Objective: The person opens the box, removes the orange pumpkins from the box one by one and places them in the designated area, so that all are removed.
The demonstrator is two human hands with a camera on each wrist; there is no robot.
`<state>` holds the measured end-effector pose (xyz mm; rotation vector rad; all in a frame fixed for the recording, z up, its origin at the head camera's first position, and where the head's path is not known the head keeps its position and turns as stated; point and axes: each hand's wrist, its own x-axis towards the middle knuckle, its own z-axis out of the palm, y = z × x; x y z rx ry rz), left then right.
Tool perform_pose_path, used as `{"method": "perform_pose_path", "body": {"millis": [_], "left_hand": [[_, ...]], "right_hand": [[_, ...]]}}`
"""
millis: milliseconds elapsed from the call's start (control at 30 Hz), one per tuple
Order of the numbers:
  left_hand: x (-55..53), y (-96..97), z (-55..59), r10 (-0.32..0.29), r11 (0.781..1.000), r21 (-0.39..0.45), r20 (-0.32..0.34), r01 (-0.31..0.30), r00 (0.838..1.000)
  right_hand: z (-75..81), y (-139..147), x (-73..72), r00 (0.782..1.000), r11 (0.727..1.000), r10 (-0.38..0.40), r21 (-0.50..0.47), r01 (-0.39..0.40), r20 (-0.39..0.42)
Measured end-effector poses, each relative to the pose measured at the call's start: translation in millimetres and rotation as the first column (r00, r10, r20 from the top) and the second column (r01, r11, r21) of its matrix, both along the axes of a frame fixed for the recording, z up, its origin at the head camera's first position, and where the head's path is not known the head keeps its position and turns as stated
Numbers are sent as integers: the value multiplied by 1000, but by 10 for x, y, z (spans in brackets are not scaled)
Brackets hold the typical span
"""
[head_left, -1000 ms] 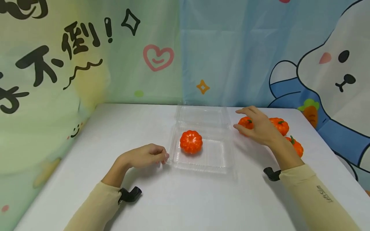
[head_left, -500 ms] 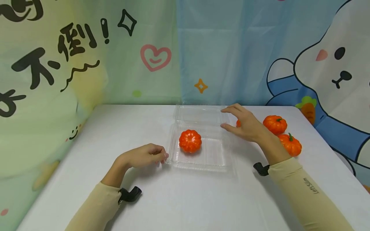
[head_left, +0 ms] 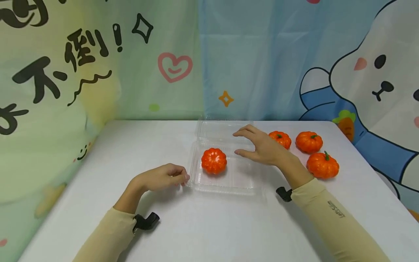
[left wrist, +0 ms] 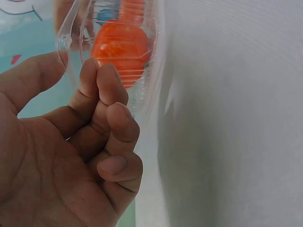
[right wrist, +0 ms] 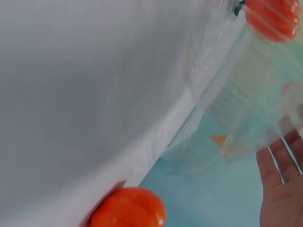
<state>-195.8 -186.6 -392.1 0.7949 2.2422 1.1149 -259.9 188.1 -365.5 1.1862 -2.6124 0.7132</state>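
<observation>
A clear plastic clamshell box [head_left: 242,183] lies with its lid folded back on the white table. Inside its left half sits a small orange pumpkin [head_left: 214,161], no stem showing. My left hand [head_left: 161,177] pinches the box's near left corner; in the left wrist view the thumb [left wrist: 45,71] and forefinger meet at the clear rim. Over the box's right side hovers my right hand [head_left: 262,147], thumb and fingers spread, nothing between them. Behind its wrist, partly covered, is a second pumpkin [head_left: 280,139]. Two more, a far pumpkin [head_left: 309,142] and a nearer pumpkin [head_left: 322,165], rest farther right.
The white table [head_left: 222,225] ends at a printed cloth backdrop [head_left: 255,65] just behind the box lid [head_left: 214,130]. A black strap mount sits on each sleeve cuff.
My right hand has moved left from the pumpkins on the right to above the box, carrying nothing. Those pumpkins are now more exposed. The left hand stays at the box's corner.
</observation>
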Motion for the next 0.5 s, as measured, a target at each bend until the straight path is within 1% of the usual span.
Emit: {"method": "perform_pose_path", "body": {"millis": [167, 367, 500], "left_hand": [[17, 8, 2, -5, 1000, 6, -2, 5, 1000], [22, 10, 0, 6, 1000, -6, -1, -6, 1000], [18, 26, 3, 5, 1000, -11, -5, -5, 1000]], "right_hand": [[-30, -77, 34, 999, 1000, 3, 4, -3, 53], [-50, -154, 42, 998, 1000, 7, -13, -7, 56], [-54, -198, 67, 997, 1000, 19, -10, -19, 77]]}}
